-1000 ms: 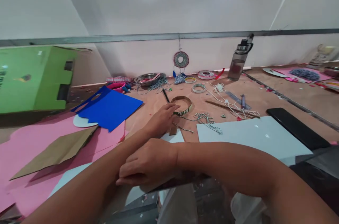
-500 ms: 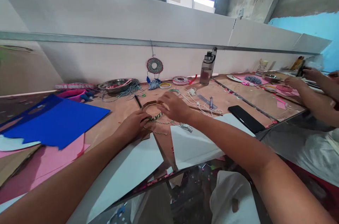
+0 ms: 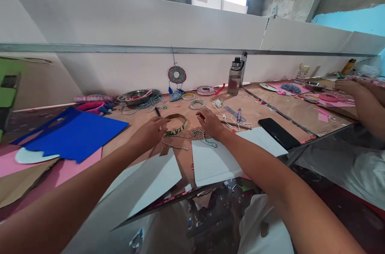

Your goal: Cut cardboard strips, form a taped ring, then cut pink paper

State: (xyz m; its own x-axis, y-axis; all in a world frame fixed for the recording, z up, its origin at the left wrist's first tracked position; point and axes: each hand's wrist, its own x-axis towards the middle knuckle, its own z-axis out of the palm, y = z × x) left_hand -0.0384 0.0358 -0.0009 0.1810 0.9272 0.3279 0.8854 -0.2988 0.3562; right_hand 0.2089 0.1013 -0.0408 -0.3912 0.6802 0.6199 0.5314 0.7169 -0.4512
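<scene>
My left hand pinches the left edge of a brown cardboard ring, which has a dark-and-cream pattern along its near side. The ring stands on edge like a hoop band on the table. To its right, my right hand is apart from the ring, fingers loosely bent and holding nothing that I can see. Below that hand lies a loose green-and-white twisted cord, with one strand running toward the ring. A roll of tape lies just beyond my right fingertips.
White sheets lie at the near edge, with blue felt at left. A phone, white string and a bottle are at right. A metal bowl and hanging dreamcatcher are behind. Another person's hand works far right.
My right hand has let go of the ring's far side and moved right, toward the cord and tape roll. My left hand stays at the ring. The view has shifted slightly.
</scene>
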